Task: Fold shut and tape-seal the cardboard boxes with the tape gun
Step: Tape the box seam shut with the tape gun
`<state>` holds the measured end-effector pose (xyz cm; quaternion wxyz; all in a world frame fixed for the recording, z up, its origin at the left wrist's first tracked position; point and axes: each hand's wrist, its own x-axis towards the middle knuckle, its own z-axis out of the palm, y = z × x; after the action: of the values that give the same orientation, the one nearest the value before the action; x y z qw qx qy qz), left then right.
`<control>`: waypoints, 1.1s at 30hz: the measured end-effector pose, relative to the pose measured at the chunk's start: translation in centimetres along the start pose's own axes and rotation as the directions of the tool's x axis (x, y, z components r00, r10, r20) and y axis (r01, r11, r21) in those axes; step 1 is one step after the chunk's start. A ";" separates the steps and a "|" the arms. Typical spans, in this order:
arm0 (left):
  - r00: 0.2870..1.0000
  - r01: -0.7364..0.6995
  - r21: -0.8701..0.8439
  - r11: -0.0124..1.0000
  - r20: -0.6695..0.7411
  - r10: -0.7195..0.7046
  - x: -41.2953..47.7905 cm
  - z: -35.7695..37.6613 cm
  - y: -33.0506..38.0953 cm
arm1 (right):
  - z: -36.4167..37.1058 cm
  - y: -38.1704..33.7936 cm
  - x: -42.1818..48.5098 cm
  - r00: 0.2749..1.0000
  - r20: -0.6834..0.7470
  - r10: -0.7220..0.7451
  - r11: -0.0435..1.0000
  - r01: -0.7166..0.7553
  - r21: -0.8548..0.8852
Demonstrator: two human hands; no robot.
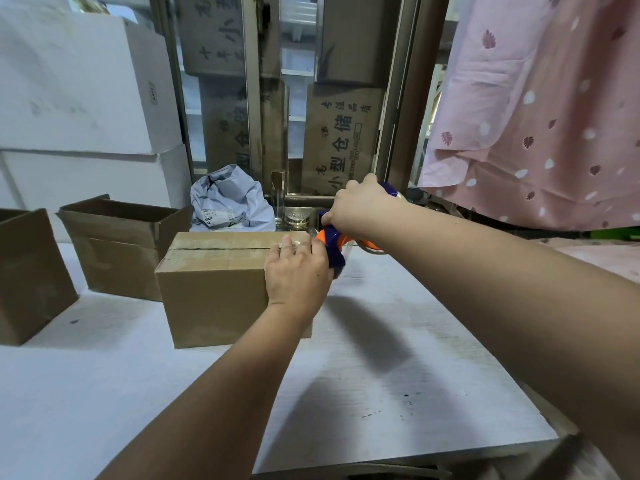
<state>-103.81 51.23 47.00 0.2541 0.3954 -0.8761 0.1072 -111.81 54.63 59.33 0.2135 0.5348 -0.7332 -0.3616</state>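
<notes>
White table [381, 375] is seen nearest, w/ both forearms reaching over it. A shut cardboard box [214, 289] is set on the table, centre-left, top flaps folded down and meeting at a seam. L hand [296, 275] is laid against the box's R end, fingers fairly straight and pressed flat on the top corner; nothing is gripped. Blue-and-orange tape gun [334, 244] is held just beside that hand at the box's top R edge, and is clamped in the R hand [356, 206], fingers curled round the handle. Two open boxes [121, 244] are stood further L. A grey plastic bag [232, 202] is slumped behind the shut box. White cartons [79, 81] are stacked back L; pink cloth [536, 116] is hung back R.
</notes>
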 end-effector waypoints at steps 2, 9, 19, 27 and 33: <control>0.999 0.008 -0.020 1.000 -0.044 -0.009 0.0 0.2 0.0 | -0.4 0.0 0.0 1.000 0.015 0.000 1.000 0.001 -0.015; 0.980 -0.004 -0.101 0.995 -0.200 -0.016 0.1 -0.7 -0.1 | -1.3 0.1 0.7 0.999 0.039 -0.031 0.997 0.034 -0.070; 0.933 -0.066 -0.051 0.997 -0.357 0.043 0.6 1.0 -0.7 | -1.7 0.4 0.7 0.994 0.105 -0.030 0.999 0.032 -0.019; 0.960 -0.052 -0.050 0.997 -0.278 0.036 0.2 -0.2 -0.8 | -1.7 0.5 0.8 0.991 0.130 -0.042 0.998 0.047 -0.035; 0.937 0.009 -0.053 0.999 -0.350 -0.027 0.7 0.4 -0.6 | -2.1 0.3 2.0 0.994 0.109 -0.006 0.999 0.011 -0.048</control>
<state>-103.88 50.22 46.98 0.4167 0.3714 -0.8158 0.1515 -111.22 52.13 60.82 0.1844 0.5121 -0.7326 -0.4087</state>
